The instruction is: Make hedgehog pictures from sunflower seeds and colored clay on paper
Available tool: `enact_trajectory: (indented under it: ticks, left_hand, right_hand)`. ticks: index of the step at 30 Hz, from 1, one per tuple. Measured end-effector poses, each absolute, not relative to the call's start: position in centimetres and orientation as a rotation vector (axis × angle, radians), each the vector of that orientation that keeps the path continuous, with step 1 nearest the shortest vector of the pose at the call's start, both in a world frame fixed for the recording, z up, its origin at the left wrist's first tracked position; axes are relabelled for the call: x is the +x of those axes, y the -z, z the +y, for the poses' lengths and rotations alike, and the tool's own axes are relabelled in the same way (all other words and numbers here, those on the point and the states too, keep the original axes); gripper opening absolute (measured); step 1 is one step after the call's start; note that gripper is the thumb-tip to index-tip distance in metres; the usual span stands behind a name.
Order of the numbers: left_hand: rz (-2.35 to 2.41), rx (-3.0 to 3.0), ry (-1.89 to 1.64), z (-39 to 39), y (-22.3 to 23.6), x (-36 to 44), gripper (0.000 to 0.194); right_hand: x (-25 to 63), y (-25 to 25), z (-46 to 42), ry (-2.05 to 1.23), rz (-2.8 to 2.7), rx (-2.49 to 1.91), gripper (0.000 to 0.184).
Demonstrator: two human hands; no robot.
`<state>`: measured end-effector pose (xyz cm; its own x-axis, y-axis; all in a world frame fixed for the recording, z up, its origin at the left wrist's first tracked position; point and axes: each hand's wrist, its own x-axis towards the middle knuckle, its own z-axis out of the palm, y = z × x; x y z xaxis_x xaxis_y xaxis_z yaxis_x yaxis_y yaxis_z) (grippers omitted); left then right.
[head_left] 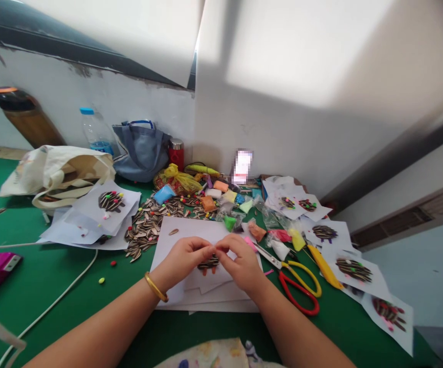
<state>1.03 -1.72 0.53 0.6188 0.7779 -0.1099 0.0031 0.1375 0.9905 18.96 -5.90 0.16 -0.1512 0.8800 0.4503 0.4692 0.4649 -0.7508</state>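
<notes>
Left hand [191,258] and right hand [239,260] meet over the sunflower-seed collage [208,263]; I cannot tell whether they grasp anything. Scissors [277,262] lie at its three o'clock.

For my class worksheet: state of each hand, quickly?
Left hand: closed in a pinch; anything held can't be told.
Right hand: also pinched closed; anything held can't be told.
</notes>
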Motion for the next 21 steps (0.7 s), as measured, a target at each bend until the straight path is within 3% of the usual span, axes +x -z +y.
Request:
enact_trajectory:
  ticks: [21]
  left_hand:
    - [0.831, 1.355, -0.715, -1.83, -1.07, 1.05, 0.027]
  right_hand:
    - [18.79, 0.07, -6.07, -0.426, -1.82, -1.185, 0.008]
